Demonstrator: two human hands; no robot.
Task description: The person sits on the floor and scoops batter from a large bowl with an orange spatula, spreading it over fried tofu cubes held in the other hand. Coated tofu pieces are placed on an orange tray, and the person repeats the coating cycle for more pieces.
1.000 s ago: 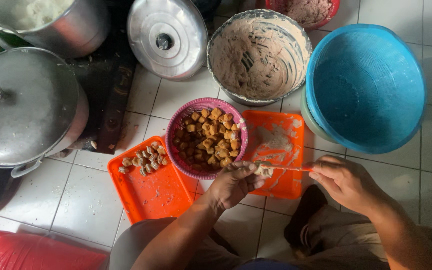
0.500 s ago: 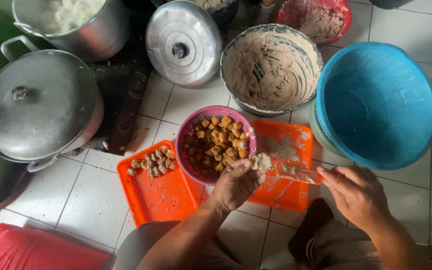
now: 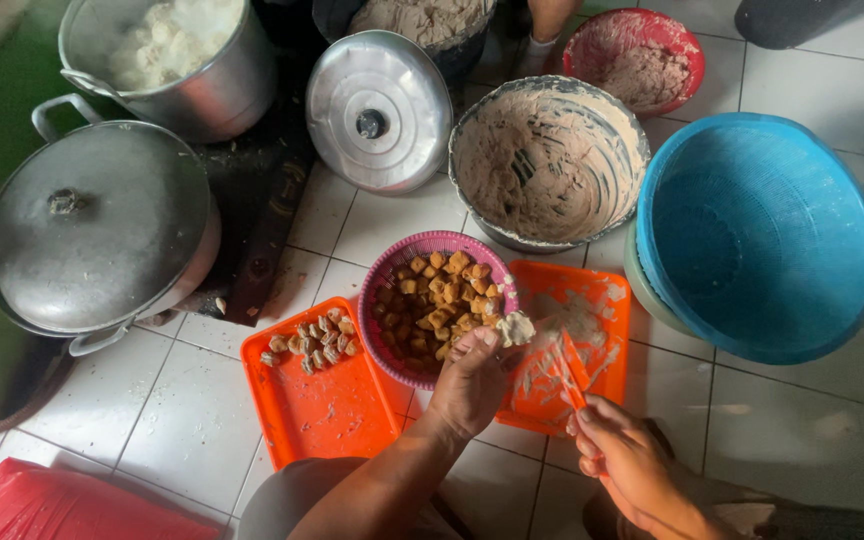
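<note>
My left hand [image 3: 470, 385] reaches forward from the near edge of the floor, forearm angled up and to the right, wrist straight. Its fingers are curled closed around a pale stuffed piece [image 3: 514, 327], which sticks out past the fingertips, just over the near rim of the pink basket [image 3: 399, 262]. That basket holds browned cubes and sits between two orange trays.

My right hand [image 3: 620, 462] comes in from the near right corner, fingers bunched and pinched shut on an orange spatula [image 3: 571, 365]. The blade points up and away toward the stuffed piece but is not touching it. It lies above the right orange tray [image 3: 607, 300], which is smeared with pale paste.

The left orange tray [image 3: 322, 420] carries a small cluster of filled pieces [image 3: 314, 340] at its far end.

Farther back on the tiled floor [image 3: 112, 420] stands a paste-coated bowl [image 3: 548, 160], with a blue basin [image 3: 758, 235] to its right. A lidded metal pot [image 3: 97, 225] sits toward the left edge.
</note>
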